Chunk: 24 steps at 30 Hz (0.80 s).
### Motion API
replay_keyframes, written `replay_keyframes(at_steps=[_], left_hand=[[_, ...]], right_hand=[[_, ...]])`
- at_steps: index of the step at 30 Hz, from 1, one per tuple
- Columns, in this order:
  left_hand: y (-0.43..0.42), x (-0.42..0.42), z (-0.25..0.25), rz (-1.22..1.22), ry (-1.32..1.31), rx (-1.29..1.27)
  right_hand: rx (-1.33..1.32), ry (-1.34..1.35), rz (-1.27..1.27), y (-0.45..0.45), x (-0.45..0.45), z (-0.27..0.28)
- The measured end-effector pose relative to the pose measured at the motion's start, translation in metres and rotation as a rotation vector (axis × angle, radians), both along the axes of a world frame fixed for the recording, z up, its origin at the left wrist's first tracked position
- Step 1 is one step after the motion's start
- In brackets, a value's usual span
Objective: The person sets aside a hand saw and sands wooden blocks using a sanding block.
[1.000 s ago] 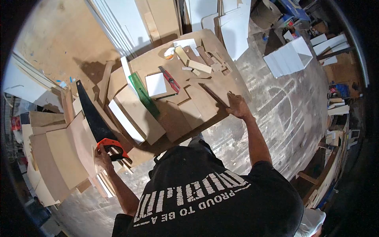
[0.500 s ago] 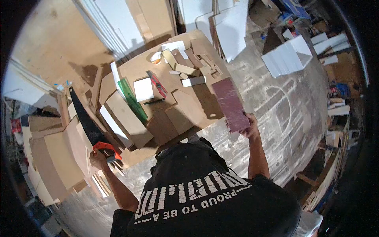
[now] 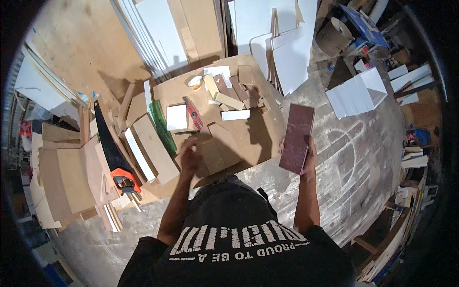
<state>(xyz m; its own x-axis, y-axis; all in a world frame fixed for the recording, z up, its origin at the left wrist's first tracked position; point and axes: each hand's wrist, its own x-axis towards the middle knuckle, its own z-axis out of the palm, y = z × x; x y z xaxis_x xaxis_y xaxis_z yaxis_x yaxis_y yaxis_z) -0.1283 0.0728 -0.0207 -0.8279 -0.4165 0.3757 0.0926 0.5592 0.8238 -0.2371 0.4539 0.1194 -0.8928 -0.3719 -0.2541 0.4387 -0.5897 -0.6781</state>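
Observation:
My right hand (image 3: 311, 155) grips a flat dark-red rectangular board (image 3: 297, 138) by its lower part, holding it up beyond the right edge of the worktable (image 3: 267, 134). Over the table's front part, my left hand (image 3: 190, 155) is smeared by motion, so its fingers cannot be read. A handsaw (image 3: 111, 148) with a black blade and orange handle rests on the boards at the left. Close beyond my left hand are a white square piece (image 3: 177, 117), a red level (image 3: 193, 114) and a green strip (image 3: 162, 126).
Small wood offcuts (image 3: 229, 95) and a tape roll (image 3: 195, 82) lie toward the table's far side. Tall white panels (image 3: 287, 57) lean behind it. A white box (image 3: 356, 93) stands on the concrete floor (image 3: 330, 186) at right. Stacked boards (image 3: 71, 177) fill the left.
My left hand has let go of the saw and moved right over the table. The saw now rests on the boards. My right hand has turned the red board more upright and shifted it right.

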Motion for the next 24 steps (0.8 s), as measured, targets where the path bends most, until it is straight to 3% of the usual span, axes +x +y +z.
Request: replay_keyframes(at_steps=[2,7,9,11,13,16,17,20,21,22,24], left_hand=[[0.031,-0.016,0.035,-0.215,-0.118,-0.375],[0.067,-0.059,0.013,-0.215,-0.560,-0.188],[0.071,-0.077,0.008,-0.182,-0.375,-0.196],[0.073,-0.102,0.016,-0.133,-0.407,-0.164],[0.073,-0.131,0.018,-0.126,-0.505,-0.128],[0.074,-0.178,0.014,-0.096,-0.355,-0.195],[0.077,-0.193,0.020,-0.033,-0.514,-0.224],[0.086,-0.247,0.002,0.133,-0.427,-0.195],[0.097,-0.262,0.016,0.171,-0.496,-0.124],[0.109,-0.275,0.018,0.190,-0.468,-0.173],[0.126,-0.302,0.023,0.213,-0.410,-0.288]], right_hand=[[0.022,-0.138,-0.096,0.012,0.034,-0.006],[0.112,-0.199,-0.167,0.046,0.101,-0.019],[0.159,-0.273,-0.179,0.058,0.120,-0.028],[0.239,-0.251,-0.194,0.071,0.121,-0.045],[0.315,-0.234,-0.190,0.077,0.110,-0.051],[0.557,-0.228,-0.160,0.083,0.078,-0.065],[0.691,-0.188,-0.075,0.085,0.060,-0.068],[0.982,-0.054,0.152,0.081,0.000,-0.051],[0.962,0.011,0.167,0.086,-0.020,-0.065],[0.912,-0.059,0.256,0.090,-0.041,-0.058],[0.963,0.068,0.317,0.096,-0.080,-0.051]])
